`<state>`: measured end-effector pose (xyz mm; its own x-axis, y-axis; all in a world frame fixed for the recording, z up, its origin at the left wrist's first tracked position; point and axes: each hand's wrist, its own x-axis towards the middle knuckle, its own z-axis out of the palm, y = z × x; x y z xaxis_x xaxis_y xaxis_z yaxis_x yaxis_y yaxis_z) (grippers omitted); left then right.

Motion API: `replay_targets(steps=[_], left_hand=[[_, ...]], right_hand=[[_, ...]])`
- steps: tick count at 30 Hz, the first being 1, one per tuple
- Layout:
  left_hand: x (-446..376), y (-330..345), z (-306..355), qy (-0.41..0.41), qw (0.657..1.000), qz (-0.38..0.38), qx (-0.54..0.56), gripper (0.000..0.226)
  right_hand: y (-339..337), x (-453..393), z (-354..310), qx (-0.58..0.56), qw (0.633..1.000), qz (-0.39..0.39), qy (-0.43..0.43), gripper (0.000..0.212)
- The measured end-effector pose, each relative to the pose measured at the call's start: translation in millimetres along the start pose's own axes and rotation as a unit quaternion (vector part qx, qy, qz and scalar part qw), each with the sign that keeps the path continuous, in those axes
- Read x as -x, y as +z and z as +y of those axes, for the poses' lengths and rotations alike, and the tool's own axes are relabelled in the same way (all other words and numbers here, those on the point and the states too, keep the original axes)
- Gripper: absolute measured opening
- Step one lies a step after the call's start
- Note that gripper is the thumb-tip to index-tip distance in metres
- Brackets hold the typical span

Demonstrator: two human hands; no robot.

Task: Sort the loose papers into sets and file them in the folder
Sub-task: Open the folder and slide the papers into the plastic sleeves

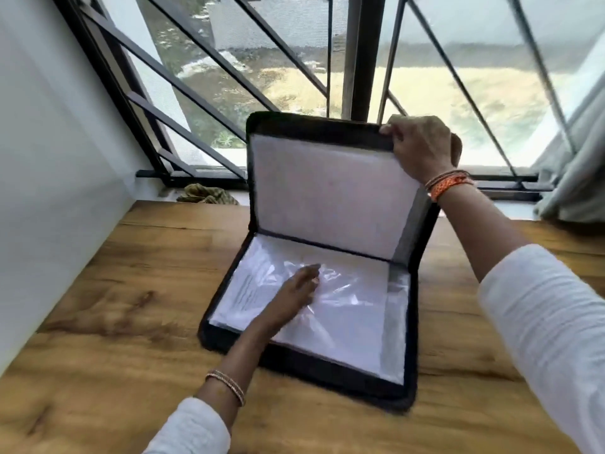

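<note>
A black zip folder (343,376) lies on the wooden table (114,306), its lid standing nearly upright. My right hand (422,145) grips the top right corner of the raised lid. Clear plastic sleeves with white papers (353,309) fill the lower half. One printed sheet (245,290) shows through the sleeve at the left. My left hand (294,294) rests flat on the sleeves with its fingers straight. A white sleeve page (327,191) lines the inside of the lid.
A barred window (360,60) runs behind the table. A white wall (49,158) borders the left side. A grey curtain (576,178) hangs at the right. A patterned cloth (206,194) lies on the sill at the back left.
</note>
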<state>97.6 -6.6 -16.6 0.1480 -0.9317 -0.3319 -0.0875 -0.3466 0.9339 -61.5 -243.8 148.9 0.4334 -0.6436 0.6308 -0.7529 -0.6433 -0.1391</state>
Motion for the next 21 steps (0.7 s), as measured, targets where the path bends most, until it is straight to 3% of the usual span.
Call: replay_targets(steps=[1, 3, 5, 7, 8, 10, 13, 15, 17, 19, 21], left_hand=[[1.4, 4.7, 2.2, -0.042, 0.986, -0.005, 0.159, 0.027], [6.3, 6.0, -2.6, -0.102, 0.914, -0.008, 0.392, 0.039], [14.1, -6.6, -16.2, -0.109, 0.848, 0.005, 0.518, 0.061], [25.6, -20.4, -26.9, -0.087, 0.804, 0.014, 0.588, 0.062], [30.3, -27.5, -33.2, -0.060, 0.803, 0.023, 0.592, 0.056], [41.9, -41.3, -42.8, -0.015, 0.841, 0.075, 0.535, 0.046], [61.0, -50.3, -53.4, -0.020, 0.859, 0.071, 0.506, 0.078], [72.1, -49.9, -57.3, -0.017, 0.867, 0.082, 0.490, 0.052], [78.1, -47.4, -54.2, -0.044, 0.865, 0.164, 0.473, 0.026], [78.4, -46.2, -51.7, -0.065, 0.839, 0.245, 0.482, 0.054], [82.6, -45.4, -50.1, -0.078, 0.828, 0.331, 0.446, 0.056]], right_hand=[[-13.0, 10.6, -3.2, 0.016, 0.999, 0.020, -0.041, 0.031], [-36.2, 53.2, -13.4, 0.029, 0.992, 0.040, -0.117, 0.033], [-49.3, 114.4, -25.2, 0.030, 0.983, 0.049, -0.176, 0.028], [-49.7, 178.1, -33.8, 0.027, 0.976, 0.052, -0.207, 0.016], [-45.9, 208.1, -37.1, 0.021, 0.976, 0.052, -0.212, 0.016], [-32.4, 262.6, -41.2, 0.007, 0.977, 0.041, -0.208, 0.024], [-13.0, 312.1, -45.9, -0.007, 0.980, 0.025, -0.197, 0.025], [-9.9, 322.8, -48.7, -0.012, 0.981, 0.009, -0.193, 0.029], [-10.9, 321.8, -49.1, -0.010, 0.980, 0.014, -0.199, 0.032], [-12.2, 316.9, -49.2, -0.005, 0.980, 0.028, -0.196, 0.026], [-9.6, 321.6, -49.0, -0.008, 0.983, 0.026, -0.182, 0.026]])
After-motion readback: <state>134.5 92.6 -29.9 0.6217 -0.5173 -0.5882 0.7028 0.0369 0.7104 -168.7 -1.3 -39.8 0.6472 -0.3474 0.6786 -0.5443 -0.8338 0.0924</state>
